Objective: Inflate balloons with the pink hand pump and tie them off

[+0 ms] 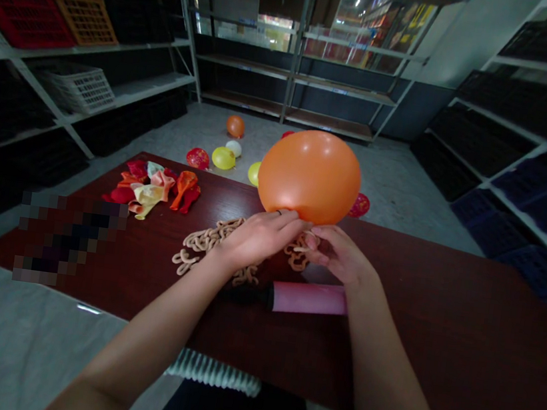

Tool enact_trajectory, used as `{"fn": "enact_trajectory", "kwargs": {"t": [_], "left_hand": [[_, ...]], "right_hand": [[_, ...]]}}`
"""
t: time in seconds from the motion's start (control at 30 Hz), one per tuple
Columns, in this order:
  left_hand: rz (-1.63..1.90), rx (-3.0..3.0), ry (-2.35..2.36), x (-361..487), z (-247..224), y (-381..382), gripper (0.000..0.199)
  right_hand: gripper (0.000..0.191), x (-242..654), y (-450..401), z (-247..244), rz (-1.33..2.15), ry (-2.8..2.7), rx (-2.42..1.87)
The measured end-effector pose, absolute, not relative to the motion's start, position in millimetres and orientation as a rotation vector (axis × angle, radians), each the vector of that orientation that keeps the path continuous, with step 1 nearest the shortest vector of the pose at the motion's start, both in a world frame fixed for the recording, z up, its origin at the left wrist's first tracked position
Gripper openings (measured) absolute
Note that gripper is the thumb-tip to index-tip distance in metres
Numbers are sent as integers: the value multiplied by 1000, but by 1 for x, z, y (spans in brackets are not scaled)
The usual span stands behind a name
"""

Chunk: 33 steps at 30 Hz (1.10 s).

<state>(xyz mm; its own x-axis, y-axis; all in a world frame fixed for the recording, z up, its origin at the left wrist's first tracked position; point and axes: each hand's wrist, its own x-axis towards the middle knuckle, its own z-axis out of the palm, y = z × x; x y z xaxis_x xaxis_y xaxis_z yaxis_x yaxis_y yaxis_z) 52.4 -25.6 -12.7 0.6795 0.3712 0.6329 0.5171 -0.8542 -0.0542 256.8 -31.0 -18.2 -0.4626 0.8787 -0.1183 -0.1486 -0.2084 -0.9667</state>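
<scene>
A big inflated orange balloon (310,173) stands over the far edge of the table, its lower end at my fingers. My left hand (266,236) is closed around the balloon's neck, which the fingers mostly hide. Close beside it, my right hand (340,254) pinches a thin tan string (308,236) near the neck. Heaped on the table under and left of my hands lies tan cord (211,240) in loops. A pink balloon pump (309,298) with a black end lies crosswise below my hands, its right end hidden by my right forearm.
Limp balloons (147,192) in red, orange and cream lie at the table's (444,322) far left. On the floor beyond are inflated balloons, among them a yellow one (223,157) and a red one (197,158). Shelves with crates (84,17) line both sides.
</scene>
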Motion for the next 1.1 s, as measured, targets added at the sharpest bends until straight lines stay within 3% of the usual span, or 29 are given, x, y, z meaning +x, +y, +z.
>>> {"fn": "enact_trajectory", "kwargs": {"t": [0.33,0.57,0.8,1.1], "left_hand": [[-975,-2678,-689,46,-15,-25,21],[-1670,-2870,-677,56,-17,-27,6],[-1818,-2903,-599,57,-19,-22,8],[-2023,-2760,-1087,59,-17,-27,18]], "right_hand": [[26,261,-32,-16,1705,-1502,-875],[18,257,-28,-18,1570,-1375,-855],[18,240,-25,-28,1578,-1179,-723],[22,235,-30,-23,1511,-1399,-786]]}}
